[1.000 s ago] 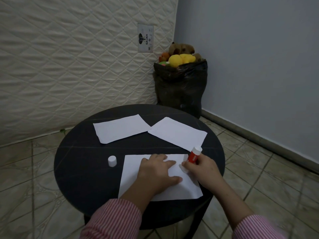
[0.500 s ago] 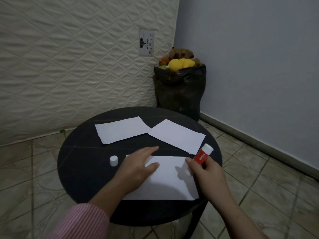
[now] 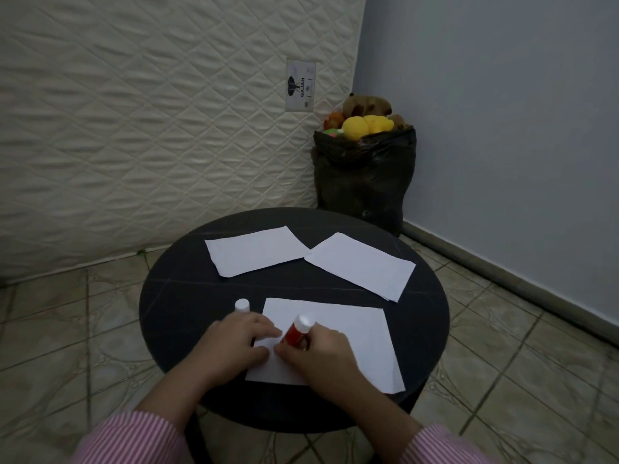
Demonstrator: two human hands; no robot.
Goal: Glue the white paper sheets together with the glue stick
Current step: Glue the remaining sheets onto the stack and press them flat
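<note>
Resting on a round black table (image 3: 167, 316), sheets (image 3: 335, 339) near a mattress (image 3: 134, 128).

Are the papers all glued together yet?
Not yet. The cap is already off. The right hand is pressing the glue stick onto the near sheet, steadied by the left hand. Two sheets still lie apart, unjoined.

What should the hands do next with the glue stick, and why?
Probably rub the glue stick along the left edge of the nearest sheet. The right hand holds it uncapped there, the left hand pins the paper, and the cap stands aside.
</note>
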